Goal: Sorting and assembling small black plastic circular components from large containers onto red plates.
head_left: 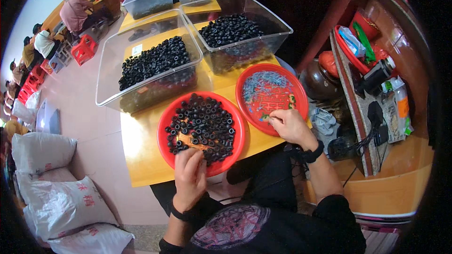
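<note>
From over here, the person's left hand [190,171] has its fingers in a red plate [239,134] of black beads [207,120], by the yellow desk's [141,162] near edge, with room leftward. The right hand [293,127] reaches over another red plate's [302,99] near rim, toward bluish bits [266,82]. Each grip is bunched; I can't tell on what.

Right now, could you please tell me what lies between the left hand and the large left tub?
The head view shows black pieces in a red tray; the left hand is at its near edge.
</note>
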`<state>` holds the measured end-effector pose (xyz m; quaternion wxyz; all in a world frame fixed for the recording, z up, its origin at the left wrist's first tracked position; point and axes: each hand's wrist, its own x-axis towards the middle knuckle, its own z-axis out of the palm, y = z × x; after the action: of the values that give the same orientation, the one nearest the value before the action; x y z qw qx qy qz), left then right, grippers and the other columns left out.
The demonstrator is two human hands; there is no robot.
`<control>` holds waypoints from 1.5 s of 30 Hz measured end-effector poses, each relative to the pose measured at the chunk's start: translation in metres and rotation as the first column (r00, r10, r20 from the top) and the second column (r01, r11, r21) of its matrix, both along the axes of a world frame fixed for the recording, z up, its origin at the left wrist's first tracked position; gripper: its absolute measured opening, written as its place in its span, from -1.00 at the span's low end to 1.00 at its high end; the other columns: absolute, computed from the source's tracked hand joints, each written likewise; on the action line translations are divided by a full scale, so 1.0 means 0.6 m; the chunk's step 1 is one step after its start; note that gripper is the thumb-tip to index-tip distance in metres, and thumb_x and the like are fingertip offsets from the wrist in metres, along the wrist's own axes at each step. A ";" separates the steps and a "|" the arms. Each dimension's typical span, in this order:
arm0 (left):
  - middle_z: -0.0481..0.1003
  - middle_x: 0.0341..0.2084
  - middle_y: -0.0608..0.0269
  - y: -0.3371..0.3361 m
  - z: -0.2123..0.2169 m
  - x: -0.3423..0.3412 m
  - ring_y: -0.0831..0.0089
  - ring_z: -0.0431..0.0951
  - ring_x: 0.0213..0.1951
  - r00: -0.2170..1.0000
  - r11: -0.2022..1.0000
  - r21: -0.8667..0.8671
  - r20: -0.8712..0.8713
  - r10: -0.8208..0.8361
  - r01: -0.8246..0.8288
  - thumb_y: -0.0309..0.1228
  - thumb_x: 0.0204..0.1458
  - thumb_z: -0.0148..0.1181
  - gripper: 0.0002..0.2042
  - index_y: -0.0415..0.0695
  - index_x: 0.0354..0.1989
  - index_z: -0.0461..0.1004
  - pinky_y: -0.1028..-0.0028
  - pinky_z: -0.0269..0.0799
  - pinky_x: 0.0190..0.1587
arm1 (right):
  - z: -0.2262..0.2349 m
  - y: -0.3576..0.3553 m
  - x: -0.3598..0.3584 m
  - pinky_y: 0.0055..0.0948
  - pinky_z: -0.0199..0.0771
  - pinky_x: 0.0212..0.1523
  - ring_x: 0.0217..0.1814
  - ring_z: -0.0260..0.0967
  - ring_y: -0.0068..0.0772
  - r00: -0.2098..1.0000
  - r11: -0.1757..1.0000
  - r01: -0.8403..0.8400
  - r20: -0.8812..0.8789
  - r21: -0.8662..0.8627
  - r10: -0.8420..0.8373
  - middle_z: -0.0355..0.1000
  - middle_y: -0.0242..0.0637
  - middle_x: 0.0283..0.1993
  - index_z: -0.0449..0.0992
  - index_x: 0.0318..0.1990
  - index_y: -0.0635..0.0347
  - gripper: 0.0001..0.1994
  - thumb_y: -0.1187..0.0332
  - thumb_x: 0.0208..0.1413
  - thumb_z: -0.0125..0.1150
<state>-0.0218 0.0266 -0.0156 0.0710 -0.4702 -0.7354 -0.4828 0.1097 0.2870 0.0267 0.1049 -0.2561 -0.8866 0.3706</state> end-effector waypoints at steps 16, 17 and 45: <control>0.39 -0.24 0.15 0.017 -0.022 -0.022 0.19 0.35 -0.20 0.987 0.954 -0.280 -0.144 0.070 -0.109 -0.63 -0.26 0.08 -0.74 -0.21 -0.30 0.42 0.30 0.20 -0.20 | -0.030 0.045 -0.077 -0.12 0.41 -0.34 -0.39 0.38 0.03 0.956 0.798 -0.291 0.194 0.528 0.220 0.37 0.05 -0.51 0.46 -0.49 0.28 -0.90 0.54 -0.24 0.04; 0.40 -0.25 0.14 0.017 -0.022 -0.022 0.19 0.36 -0.21 0.988 0.955 -0.278 -0.139 0.065 -0.102 -0.63 -0.26 0.07 -0.74 -0.22 -0.29 0.42 0.30 0.20 -0.20 | -0.035 0.046 -0.079 -0.12 0.41 -0.34 -0.39 0.38 0.03 0.954 0.798 -0.296 0.196 0.524 0.225 0.37 0.05 -0.51 0.46 -0.49 0.28 -0.90 0.54 -0.24 0.04; 0.34 -0.33 0.12 0.030 -0.021 -0.018 0.15 0.29 -0.26 0.961 0.919 -0.294 -0.172 0.218 -0.261 -0.61 -0.32 0.12 -0.77 -0.22 -0.39 0.33 0.25 0.16 -0.26 | 0.008 0.032 -0.024 -0.41 0.39 -0.52 -0.54 0.41 -0.41 0.995 0.951 0.096 0.046 -0.295 -0.086 0.37 -0.24 -0.56 0.34 -0.49 0.35 -0.91 0.54 -0.01 -0.07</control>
<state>-0.0325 0.0443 -0.0283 0.1037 -0.4134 -0.8483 -0.3143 0.0954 0.3065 0.0318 0.0679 -0.3154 -0.8097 0.4902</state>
